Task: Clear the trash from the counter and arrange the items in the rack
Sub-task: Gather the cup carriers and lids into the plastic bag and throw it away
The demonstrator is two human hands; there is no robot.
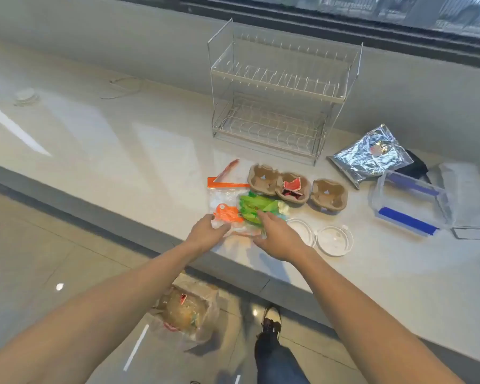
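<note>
counter edge: bare counter (94, 139) lies wide left of the clutter.
left hand (205, 234): fingers curled on a clear orange-striped bag (225, 199).
right hand (277, 238): pinching a crumpled green wrapper (254, 207).
rack (280, 92): behind, two tiers.

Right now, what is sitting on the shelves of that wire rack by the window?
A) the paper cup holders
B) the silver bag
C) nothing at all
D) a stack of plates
C: both tiers of the wire rack show only bare wires.
</note>
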